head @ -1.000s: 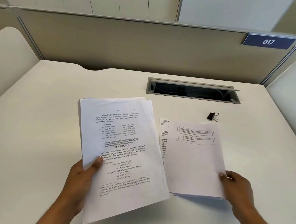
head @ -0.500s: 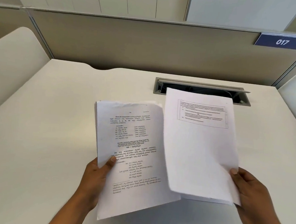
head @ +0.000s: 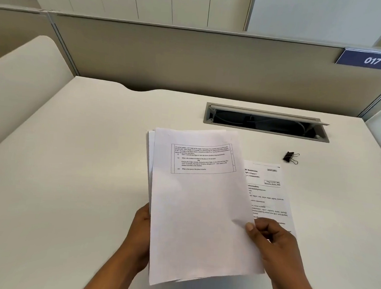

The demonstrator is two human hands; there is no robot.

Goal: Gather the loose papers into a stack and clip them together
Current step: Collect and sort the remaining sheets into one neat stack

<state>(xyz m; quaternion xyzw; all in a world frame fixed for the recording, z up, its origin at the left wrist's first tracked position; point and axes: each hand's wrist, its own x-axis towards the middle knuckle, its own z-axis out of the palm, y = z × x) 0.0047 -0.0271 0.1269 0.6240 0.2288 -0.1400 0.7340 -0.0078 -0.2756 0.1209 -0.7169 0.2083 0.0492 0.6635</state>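
White paper, matte and rectangular: I log a paper stack point(head: 198, 212) held upright-ish above the desk point(head: 72, 159), its edges unevenly squared, with lower sheets peeking out along the left and bottom. The top sheet is mostly blank and carries one boxed block of small print near its head.

Containers: one grey, metal-look cable recess point(head: 206, 118) sunk into the desk, with its long narrow lid propped open. Inside it are dark cables point(head: 231, 121), and the rest is in shadow.

Loose items: one printed sheet point(head: 269, 193) lies flat on the desk, partly hidden behind the stack and my view of the right hand point(head: 274, 245). One black binder clip point(head: 291, 157) with wire handles sits on the desk beyond that sheet, apart from it and well clear of both hands.

Surfaces: smooth off-white desk with a curved back edge, a beige partition point(head: 190, 61), and a blue plate point(head: 371, 60) reading 017.

Hands: the left hand point(head: 140, 237) holds the stack at its lower left edge, its fingers hidden behind the paper. The right hand pinches the stack's right edge, thumb on top and fingers curled behind.
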